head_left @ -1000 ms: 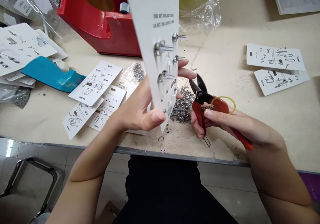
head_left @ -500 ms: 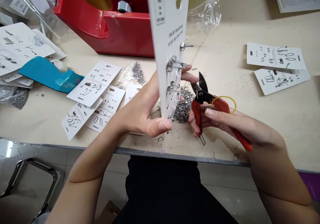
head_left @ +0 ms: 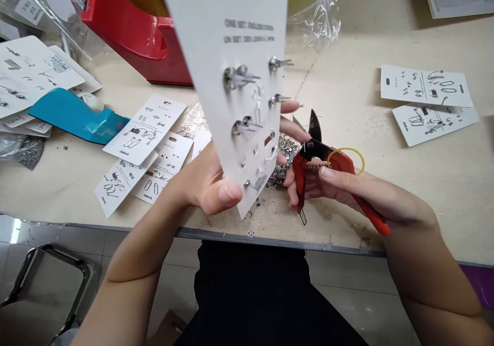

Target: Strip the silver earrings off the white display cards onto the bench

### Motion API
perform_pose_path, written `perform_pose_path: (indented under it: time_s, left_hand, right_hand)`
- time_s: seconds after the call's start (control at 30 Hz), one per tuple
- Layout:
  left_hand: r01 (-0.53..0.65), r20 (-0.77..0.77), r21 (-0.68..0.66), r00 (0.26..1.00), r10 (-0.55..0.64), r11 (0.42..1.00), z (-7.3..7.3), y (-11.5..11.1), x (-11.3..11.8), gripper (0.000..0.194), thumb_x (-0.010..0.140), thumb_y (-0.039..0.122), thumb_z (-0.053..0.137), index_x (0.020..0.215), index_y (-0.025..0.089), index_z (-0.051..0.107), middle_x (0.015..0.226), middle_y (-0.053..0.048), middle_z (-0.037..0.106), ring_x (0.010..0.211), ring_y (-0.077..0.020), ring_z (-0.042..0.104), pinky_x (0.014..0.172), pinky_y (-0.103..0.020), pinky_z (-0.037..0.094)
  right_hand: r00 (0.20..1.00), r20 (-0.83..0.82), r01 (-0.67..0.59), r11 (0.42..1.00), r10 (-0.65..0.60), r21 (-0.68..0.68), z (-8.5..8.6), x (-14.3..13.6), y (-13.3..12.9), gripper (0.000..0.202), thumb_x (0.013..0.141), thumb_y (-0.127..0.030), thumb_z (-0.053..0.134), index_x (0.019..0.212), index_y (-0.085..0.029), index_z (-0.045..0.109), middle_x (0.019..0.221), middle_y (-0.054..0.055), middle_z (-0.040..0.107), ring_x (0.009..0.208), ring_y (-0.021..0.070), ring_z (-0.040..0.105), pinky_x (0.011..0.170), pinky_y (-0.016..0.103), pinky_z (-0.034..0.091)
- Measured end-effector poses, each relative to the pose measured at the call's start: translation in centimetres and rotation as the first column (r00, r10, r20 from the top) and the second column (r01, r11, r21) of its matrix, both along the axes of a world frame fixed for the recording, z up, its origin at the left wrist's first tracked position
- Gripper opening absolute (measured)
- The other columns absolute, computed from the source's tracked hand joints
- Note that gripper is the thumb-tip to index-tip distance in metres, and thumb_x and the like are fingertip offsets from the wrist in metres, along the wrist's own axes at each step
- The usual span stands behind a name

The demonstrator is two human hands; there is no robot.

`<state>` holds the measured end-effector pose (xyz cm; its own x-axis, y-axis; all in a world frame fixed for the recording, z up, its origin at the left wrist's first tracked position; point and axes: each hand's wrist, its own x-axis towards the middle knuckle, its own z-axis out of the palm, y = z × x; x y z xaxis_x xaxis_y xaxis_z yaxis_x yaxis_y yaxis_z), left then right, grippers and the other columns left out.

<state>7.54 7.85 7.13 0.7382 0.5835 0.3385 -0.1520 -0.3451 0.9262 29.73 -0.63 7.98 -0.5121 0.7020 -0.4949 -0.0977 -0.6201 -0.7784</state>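
A pale table [head_left: 358, 37] is stretching across the view, with lots of small shiny things lying on it. A white card [head_left: 250, 53] is being held up over the middle of the table, tilted and close to the camera, and the metal studs [head_left: 230, 80] on it are poking their thin pins out.

The left hand [head_left: 208, 179] is holding the card, its thumb [head_left: 226, 192] showing by the left edge and its fingers [head_left: 295, 128] sticking out past the right. How hard they are pressing, I cannot tell. The right hand [head_left: 386, 197] is wrapping its grip around red cutters [head_left: 311, 150], whose blades are standing apart.

The card is looking light and stiff, but it would likely bend if squeezed hard. The pins are looking pokey, so the plain edges are seeming the best place to hold. The cutters are looking hard and heavier.

Some left fingers are sitting just beside the blades, so they may be in the way. The card is hiding part of a pile of metal bits [head_left: 280, 179] and of a red tape holder [head_left: 131, 32]. More cards [head_left: 144, 130] are lying on the left, near a blue tape holder [head_left: 69, 114], and 2 overlapping cards [head_left: 424, 86] are lying on the right.
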Motion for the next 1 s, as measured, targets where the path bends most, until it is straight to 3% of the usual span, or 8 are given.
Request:
perform_pose_path:
  time_s: [0.17,0.3,0.43,0.53,0.63,0.77,0.9,1.0]
  left_hand:
    - [0.038,0.027,-0.078,0.999,-0.036,0.996,-0.3,-0.1,-0.2,0.079,0.085,0.075,0.051,0.146,0.027,0.042,0.117,-0.006,0.059,0.128,-0.0335,0.056,0.094,-0.056,0.059]
    - [0.099,0.016,-0.024,0.995,-0.098,0.995,-0.9,0.3,-0.3,0.082,0.087,0.074,0.049,0.151,0.025,0.034,0.105,-0.004,0.059,0.138,-0.033,0.047,0.107,-0.063,0.049]
    - [0.121,0.024,0.022,0.992,-0.122,0.992,-1.3,0.6,-0.4,0.085,0.085,0.071,0.054,0.152,0.024,0.032,0.107,-0.005,0.059,0.137,-0.0345,0.048,0.108,-0.064,0.049]
    - [0.118,0.016,0.031,0.993,-0.118,0.993,-1.3,0.7,-0.4,0.089,0.081,0.074,0.058,0.151,0.024,0.034,0.109,-0.006,0.06,0.129,-0.0345,0.054,0.103,-0.06,0.054]
    - [0.126,0.014,0.022,0.992,-0.126,0.992,-1.2,0.6,-0.3,0.091,0.077,0.079,0.058,0.147,0.022,0.04,0.117,-0.009,0.06,0.107,-0.0291,0.064,0.097,-0.056,0.057]
    - [0.024,0.056,0.004,0.998,-0.024,1.0,-1.1,0.3,0.0,0.097,0.076,0.084,0.053,0.147,0.02,0.042,0.108,-0.01,0.059,0.099,-0.0273,0.063,0.082,-0.049,0.062]
    - [0.002,0.043,0.116,0.999,-0.007,0.993,-1.1,0.3,0.0,0.086,0.084,0.079,0.045,0.151,0.026,0.035,0.127,-0.01,0.051,0.114,-0.0314,0.061,0.086,-0.055,0.061]
    - [0.066,0.033,0.194,0.997,-0.073,0.979,-1.5,0.8,-0.1,0.079,0.088,0.072,0.045,0.153,0.031,0.029,0.14,-0.008,0.046,0.123,-0.0333,0.059,0.087,-0.056,0.061]
  right_hand:
    - [1.0,0.005,-0.008,1.0,0.008,-0.024,-0.1,-0.1,0.0,0.047,0.094,-0.059,0.054,0.108,-0.015,0.064,0.097,0.009,0.068,0.096,0.023,0.065,0.093,0.041,0.052]
    - [1.0,-0.011,0.011,1.0,-0.011,-0.015,-0.4,0.0,-0.2,0.044,0.094,-0.058,0.054,0.108,-0.017,0.064,0.1,0.008,0.067,0.094,0.0217,0.065,0.09,0.039,0.053]
    - [1.0,-0.008,-0.013,1.0,0.013,-0.009,-0.2,0.0,-0.1,0.041,0.096,-0.056,0.052,0.108,-0.019,0.066,0.1,0.008,0.067,0.095,0.0218,0.065,0.092,0.039,0.052]
    - [0.999,0.016,-0.032,0.999,0.032,-0.016,0.0,0.0,0.0,0.042,0.095,-0.058,0.053,0.107,-0.02,0.067,0.099,0.008,0.068,0.095,0.0225,0.065,0.092,0.039,0.052]
    - [0.999,0.016,-0.031,0.999,0.031,-0.021,-0.1,0.0,0.0,0.043,0.095,-0.057,0.053,0.11,-0.019,0.066,0.099,0.009,0.069,0.097,0.023,0.066,0.093,0.039,0.052]
    - [0.999,0.008,-0.05,0.999,0.05,-0.011,-0.4,0.1,-0.1,0.045,0.097,-0.056,0.05,0.114,-0.017,0.064,0.1,0.009,0.069,0.098,0.0226,0.065,0.094,0.039,0.051]
    - [0.998,0.01,-0.055,0.998,0.055,0.014,-0.3,0.0,0.0,0.044,0.097,-0.055,0.05,0.112,-0.016,0.065,0.101,0.009,0.067,0.096,0.0208,0.064,0.091,0.036,0.051]
    - [0.997,0.019,-0.071,0.997,0.071,0.008,-0.2,-0.1,0.0,0.043,0.097,-0.055,0.051,0.111,-0.016,0.064,0.099,0.009,0.067,0.095,0.0208,0.065,0.089,0.036,0.052]
